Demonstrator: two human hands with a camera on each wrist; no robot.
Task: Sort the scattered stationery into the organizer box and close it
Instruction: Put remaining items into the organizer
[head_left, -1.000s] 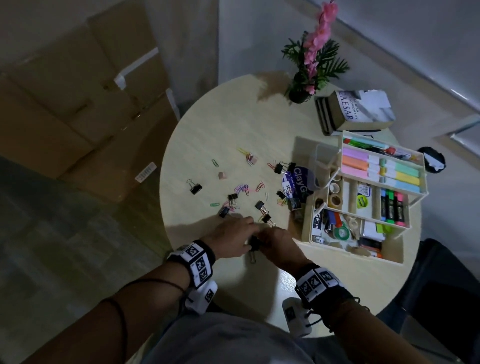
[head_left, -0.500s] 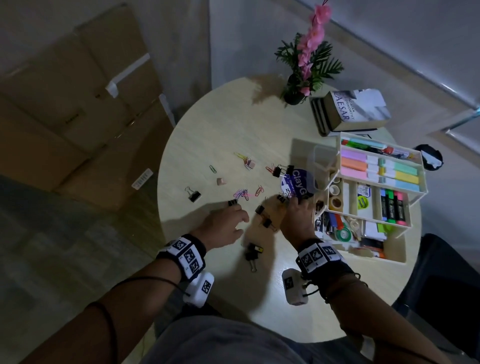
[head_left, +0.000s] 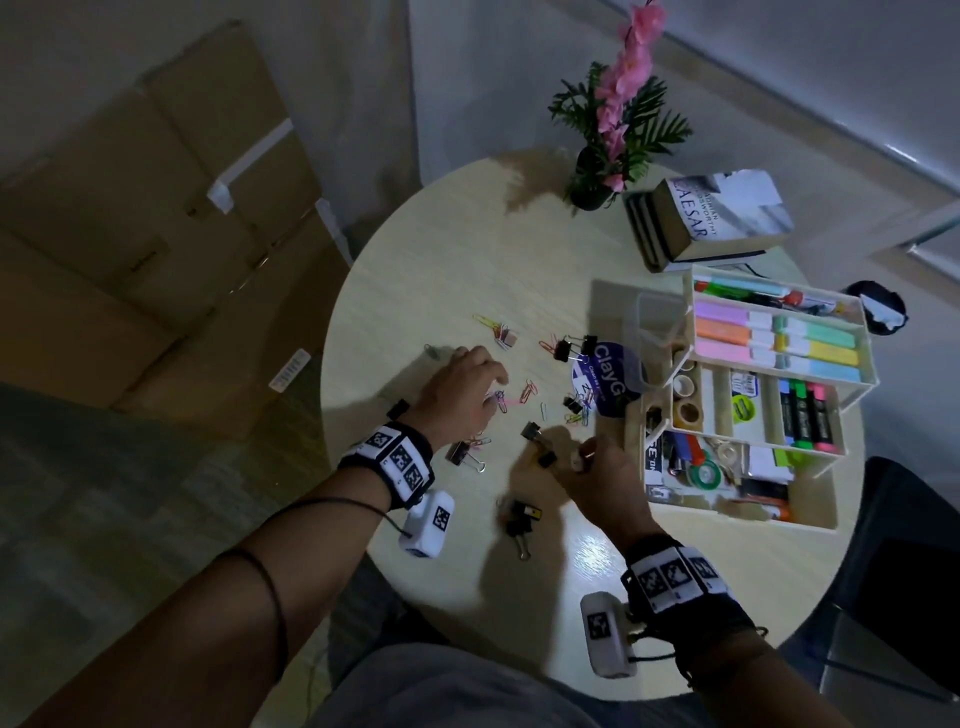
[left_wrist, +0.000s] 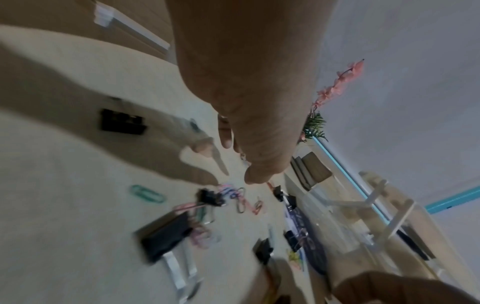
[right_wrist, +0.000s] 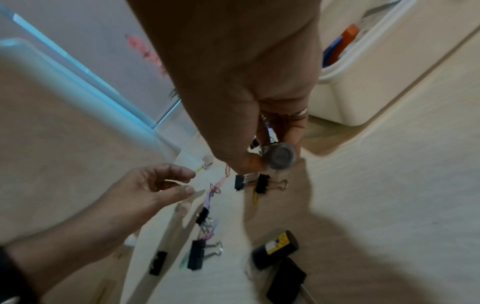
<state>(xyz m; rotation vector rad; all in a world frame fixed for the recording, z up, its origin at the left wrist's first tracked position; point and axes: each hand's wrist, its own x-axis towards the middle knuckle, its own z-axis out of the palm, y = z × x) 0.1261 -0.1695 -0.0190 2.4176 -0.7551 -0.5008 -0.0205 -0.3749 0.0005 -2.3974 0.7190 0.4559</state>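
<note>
The open tiered organizer box (head_left: 810, 522) stands at the right of the round table (head_left: 467, 249), with highlighters and tapes in its trays. Black binder clips (head_left: 520, 517) and coloured paper clips (head_left: 527, 389) lie scattered in the middle, next to a blue ClayG packet (head_left: 605, 384). My left hand (head_left: 483, 387) hovers over the paper clips with its fingers loosely curled and nothing in it (right_wrist: 166, 185). My right hand (head_left: 589, 454) is just left of the box and pinches a small round grey object (right_wrist: 281, 158) between thumb and fingers.
A potted pink flower (head_left: 592, 187) and a stack of books (head_left: 711, 223) stand at the table's far side. Cardboard boxes (head_left: 156, 234) fill the floor to the left. A dark chair (head_left: 909, 545) is at the right.
The hands were together near the table's front, then parted. My left hand moved out over the paper clips. My right hand reached toward the packet and came back holding the small round object.
</note>
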